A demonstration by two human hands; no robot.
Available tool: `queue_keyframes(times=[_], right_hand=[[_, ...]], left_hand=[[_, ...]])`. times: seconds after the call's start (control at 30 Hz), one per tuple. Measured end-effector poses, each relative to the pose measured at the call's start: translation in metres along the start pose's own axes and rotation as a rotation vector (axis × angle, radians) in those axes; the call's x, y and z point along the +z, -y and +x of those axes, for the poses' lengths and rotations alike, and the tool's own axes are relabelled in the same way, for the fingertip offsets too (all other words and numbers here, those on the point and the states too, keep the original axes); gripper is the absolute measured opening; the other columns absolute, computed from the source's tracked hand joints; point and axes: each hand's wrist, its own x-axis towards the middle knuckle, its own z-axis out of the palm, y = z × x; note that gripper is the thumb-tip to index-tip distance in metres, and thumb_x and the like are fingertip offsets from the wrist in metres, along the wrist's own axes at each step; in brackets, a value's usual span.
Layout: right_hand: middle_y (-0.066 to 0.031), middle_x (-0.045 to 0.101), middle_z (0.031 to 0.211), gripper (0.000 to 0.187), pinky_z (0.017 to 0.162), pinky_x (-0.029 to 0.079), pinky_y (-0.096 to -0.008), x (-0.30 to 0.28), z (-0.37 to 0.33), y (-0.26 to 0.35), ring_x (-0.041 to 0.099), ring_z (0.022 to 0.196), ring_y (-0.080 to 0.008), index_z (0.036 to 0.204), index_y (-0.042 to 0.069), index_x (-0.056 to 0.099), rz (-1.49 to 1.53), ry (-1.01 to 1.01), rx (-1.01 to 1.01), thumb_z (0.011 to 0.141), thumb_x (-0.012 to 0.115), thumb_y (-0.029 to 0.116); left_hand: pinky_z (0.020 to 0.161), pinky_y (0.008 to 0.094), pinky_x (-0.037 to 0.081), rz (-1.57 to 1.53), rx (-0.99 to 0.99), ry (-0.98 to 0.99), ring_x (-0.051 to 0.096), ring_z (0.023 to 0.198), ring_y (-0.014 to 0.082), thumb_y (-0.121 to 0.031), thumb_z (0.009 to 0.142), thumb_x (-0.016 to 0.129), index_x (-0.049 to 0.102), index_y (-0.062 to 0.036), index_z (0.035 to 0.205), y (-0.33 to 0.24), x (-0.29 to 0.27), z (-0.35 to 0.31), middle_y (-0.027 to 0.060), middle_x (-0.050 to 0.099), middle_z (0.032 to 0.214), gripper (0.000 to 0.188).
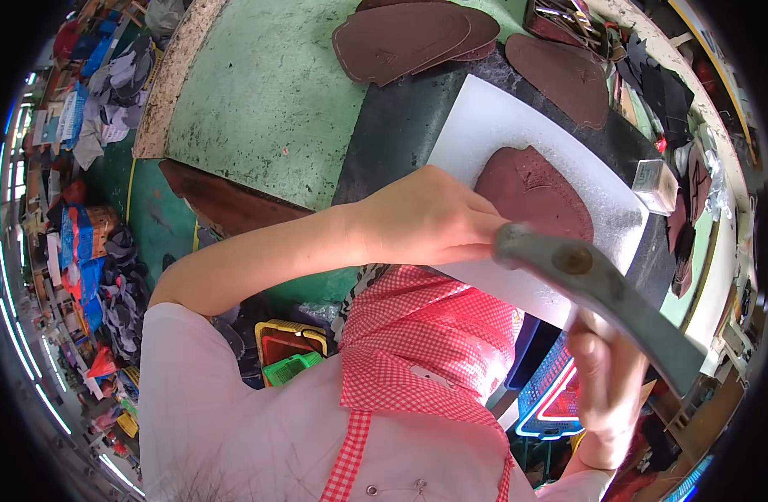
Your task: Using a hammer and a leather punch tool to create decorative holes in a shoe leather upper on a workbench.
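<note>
My right hand (608, 376) is wrapped round the handle of a hammer, whose grey metal head (601, 280) is raised over the lower right of a white cutting board (465, 125). A dark red leather piece (534, 188) with a curved outline lies on that board. At its near left edge is my left hand (438, 219), fingers closed together and pointing right. The hammer head hides the left fingertips, so what they pinch, if anything, cannot be made out.
Brown leather pieces (400, 42) are stacked beyond the board, with another (559, 79) to their right. A small clear box (655, 186) stands by the board's right edge. Past it lie dark scraps (664, 92). Blue plastic baskets (547, 385) sit below the table.
</note>
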Motion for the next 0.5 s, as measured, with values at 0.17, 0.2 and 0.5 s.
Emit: queue_keyframes(times=[0.17,0.2,0.5], right_hand=[[-0.0049,0.055,0.074,0.036,0.053,0.036,-0.027,0.006,0.012,-0.035,0.045,0.058,-0.0099,0.116,-0.003,0.059,0.264,-0.082,0.031,0.098,0.051,0.026],[-0.0043,0.053,0.076,0.037,0.054,0.033,-0.0241,0.003,0.008,-0.035,0.04,0.057,-0.0075,0.121,-0.004,0.057,0.31,-0.072,0.152,0.098,0.048,0.024],[-0.012,0.063,0.091,0.028,0.07,0.047,-0.0263,0.012,-0.016,-0.067,0.062,0.083,-0.0142,0.119,-0.004,0.056,0.302,-0.02,0.238,0.091,0.053,0.001]], left_hand=[[0.07,0.0241,0.053,-0.623,-0.443,-0.072,0.068,0.083,0.0129,-0.008,0.09,0.064,0.063,-0.002,0.1,0.006,0.004,-0.001,0.0058,0.069,0.088,0.012],[0.073,0.0232,0.053,-0.584,-0.451,-0.008,0.065,0.087,0.0094,-0.007,0.093,0.06,0.061,0.0016,0.1,0.004,-0.001,0.004,0.0045,0.068,0.09,0.011],[0.075,0.0218,0.054,-0.875,-0.537,-0.02,0.065,0.088,0.0098,-0.004,0.091,0.062,0.063,-0.001,0.102,-0.006,0.007,0.045,0.0028,0.066,0.097,0.012]])
